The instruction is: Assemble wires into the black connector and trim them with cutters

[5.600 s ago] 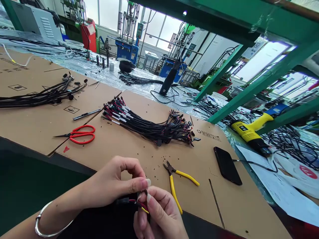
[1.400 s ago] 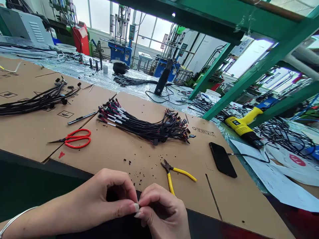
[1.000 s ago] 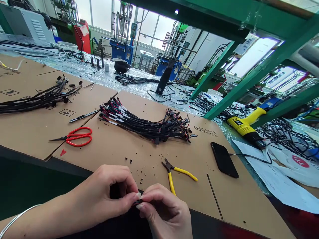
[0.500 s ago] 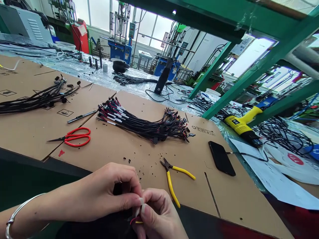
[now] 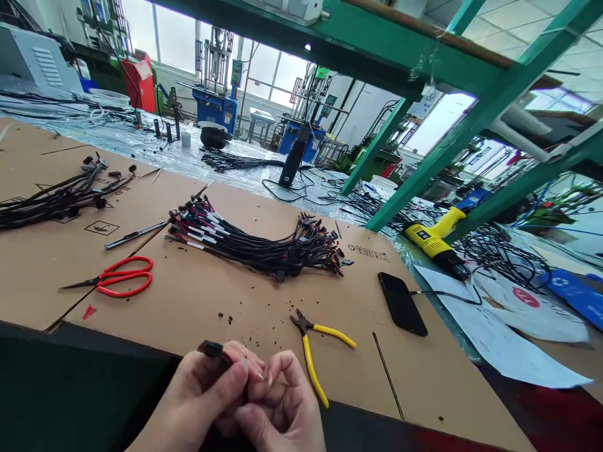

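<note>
Low in the head view, my left hand point(image 5: 198, 398) is closed on a black connector point(image 5: 210, 348), whose end sticks up past the thumb. My right hand point(image 5: 289, 405) is pressed up against it with curled fingers; what lies between those fingers is hidden. Just beyond my hands, yellow-handled side cutters point(image 5: 311, 339) lie with jaws apart on the cardboard point(image 5: 264, 320). A bundle of black cables point(image 5: 254, 245) with white sleeves and red wire ends lies further back. Red-handled scissors point(image 5: 120, 276) rest to the left, near a slim metal knife point(image 5: 136, 235).
Another cable bundle point(image 5: 56, 198) lies at the left edge. On the right are a black phone point(image 5: 402, 304) with a cord, paper sheets point(image 5: 509, 339) and a yellow heat gun point(image 5: 438, 242). Green metal beams point(image 5: 424, 154) slant over the table. Small black scraps dot the cardboard.
My left hand has turned and dropped lower, and the black connector now shows in it. The pink and yellow wires at my fingertips are out of sight. The view has shifted slightly.
</note>
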`<action>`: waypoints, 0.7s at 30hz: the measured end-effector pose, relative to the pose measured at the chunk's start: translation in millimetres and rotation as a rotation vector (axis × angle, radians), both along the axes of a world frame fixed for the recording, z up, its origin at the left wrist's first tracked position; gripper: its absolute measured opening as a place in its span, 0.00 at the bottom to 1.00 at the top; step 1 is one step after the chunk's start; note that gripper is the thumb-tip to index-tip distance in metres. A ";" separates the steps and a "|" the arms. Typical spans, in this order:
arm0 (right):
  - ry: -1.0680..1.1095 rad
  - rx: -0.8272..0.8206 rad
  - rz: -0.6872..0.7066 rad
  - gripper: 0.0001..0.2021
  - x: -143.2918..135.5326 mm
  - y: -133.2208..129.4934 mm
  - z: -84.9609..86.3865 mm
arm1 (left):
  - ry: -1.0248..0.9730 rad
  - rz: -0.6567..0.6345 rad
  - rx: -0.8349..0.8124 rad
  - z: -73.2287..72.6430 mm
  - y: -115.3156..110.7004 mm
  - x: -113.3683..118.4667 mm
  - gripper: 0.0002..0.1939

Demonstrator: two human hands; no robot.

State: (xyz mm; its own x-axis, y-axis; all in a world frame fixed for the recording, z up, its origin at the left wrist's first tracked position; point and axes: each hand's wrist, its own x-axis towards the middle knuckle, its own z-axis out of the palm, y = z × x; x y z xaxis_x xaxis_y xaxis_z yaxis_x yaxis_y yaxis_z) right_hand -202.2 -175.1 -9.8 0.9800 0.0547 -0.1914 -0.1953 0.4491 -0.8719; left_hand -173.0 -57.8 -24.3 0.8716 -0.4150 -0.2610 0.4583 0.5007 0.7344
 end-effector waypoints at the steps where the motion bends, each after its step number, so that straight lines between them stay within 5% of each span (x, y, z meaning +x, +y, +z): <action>1: -0.039 -0.135 0.054 0.24 0.8 -9.9 -2.9 | 0.019 0.049 0.004 2.8 -0.2 -0.7 0.14; 3: -0.158 -0.626 0.131 0.16 4.6 -39.3 -7.2 | 0.079 0.111 -0.015 8.6 3.0 -0.3 0.15; 4: -0.201 -0.951 0.019 0.15 7.4 -57.1 -9.1 | 0.116 0.120 -0.020 10.5 5.2 0.4 0.15; 6: -0.228 -1.412 -0.095 0.25 13.3 -91.6 -13.7 | 0.186 0.089 -0.001 11.9 8.3 2.3 0.17; 9: 0.008 -1.778 0.157 0.46 19.5 -123.7 -22.1 | 0.219 0.050 0.077 10.8 5.7 5.1 0.21; 13: 0.085 -1.913 0.383 0.46 19.3 -127.7 -27.2 | 0.210 0.018 0.056 12.8 -3.5 6.6 0.22; 18: -0.093 -1.789 0.368 0.35 13.3 -125.8 -29.9 | 0.217 0.036 0.063 19.0 -3.2 6.9 0.23; 21: -0.239 -1.578 0.191 0.26 9.0 -119.8 -25.5 | 0.188 0.017 0.115 19.8 -1.0 8.6 0.24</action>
